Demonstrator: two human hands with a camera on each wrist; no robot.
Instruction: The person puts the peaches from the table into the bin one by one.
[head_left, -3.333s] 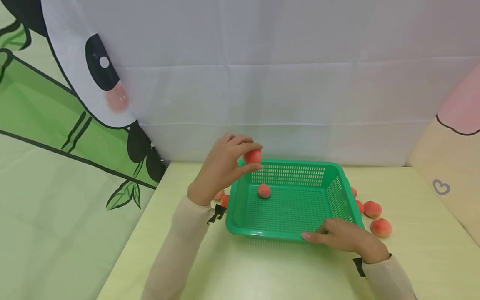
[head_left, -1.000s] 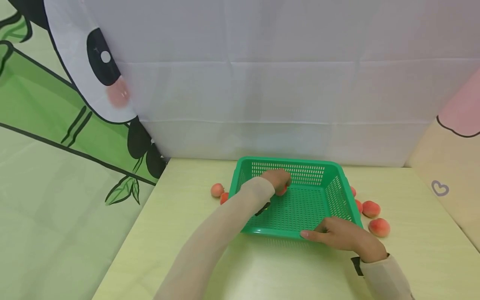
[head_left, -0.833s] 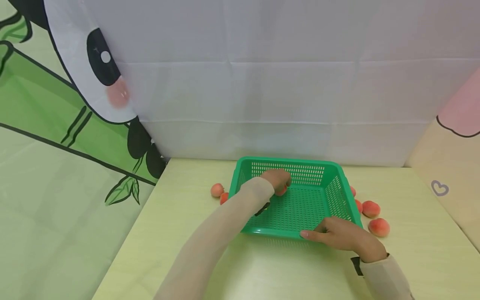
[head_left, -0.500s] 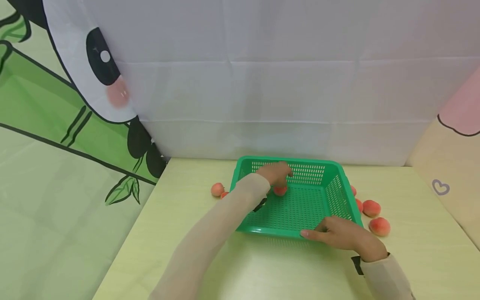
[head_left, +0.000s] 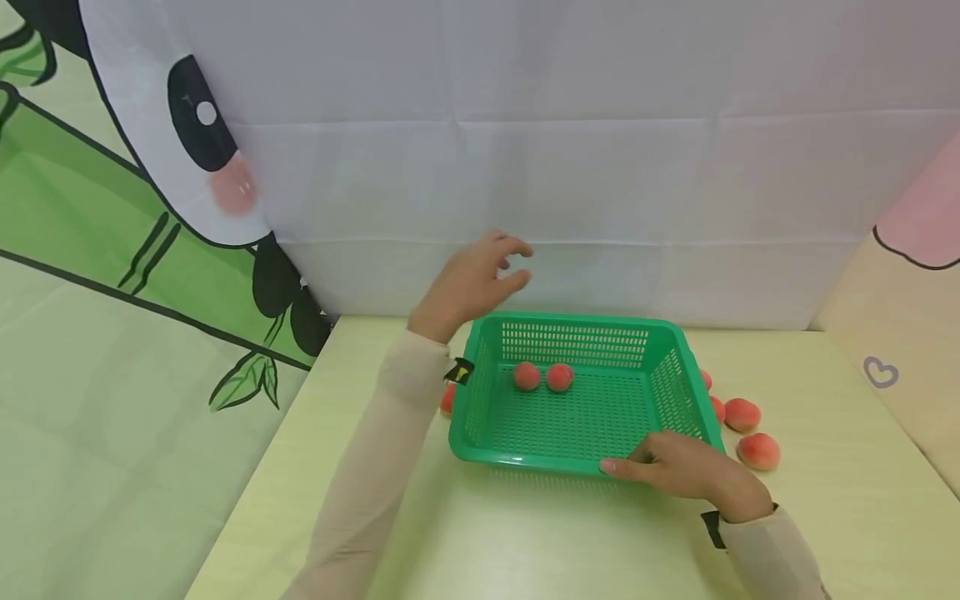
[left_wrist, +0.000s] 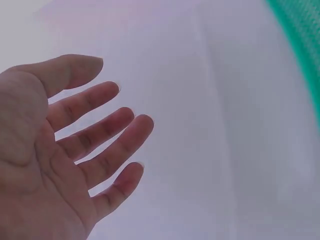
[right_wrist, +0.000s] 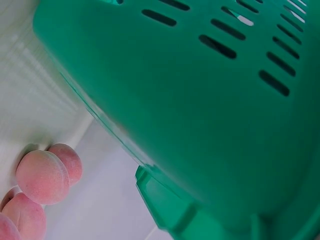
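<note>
A green plastic basket [head_left: 517, 460] with slotted walls stands on the table. Two peaches, one on the left [head_left: 527, 376] and one on the right [head_left: 559, 377], lie side by side on its floor. My left hand [head_left: 468, 279] is raised above the basket's back left corner, holding nothing; the left wrist view shows its fingers [left_wrist: 115, 150] spread and slightly bent. With the thumb on top of the front rim, my right hand [head_left: 686, 471] grips the basket near its right corner. In the right wrist view the basket wall [right_wrist: 165, 110] fills most of the picture and the hand is out of sight.
Several peaches [head_left: 759, 452] lie on the table [head_left: 840, 517] just right of the basket; the right wrist view shows such peaches [right_wrist: 42, 177] close together. Another peach [head_left: 447, 400] peeks out between the left sleeve and the basket. A white cloth [head_left: 585, 183] hangs behind the table.
My left hand carried a peach into the basket, let go of it beside the first one, then rose back up and left. My right hand has kept its grip on the rim.
</note>
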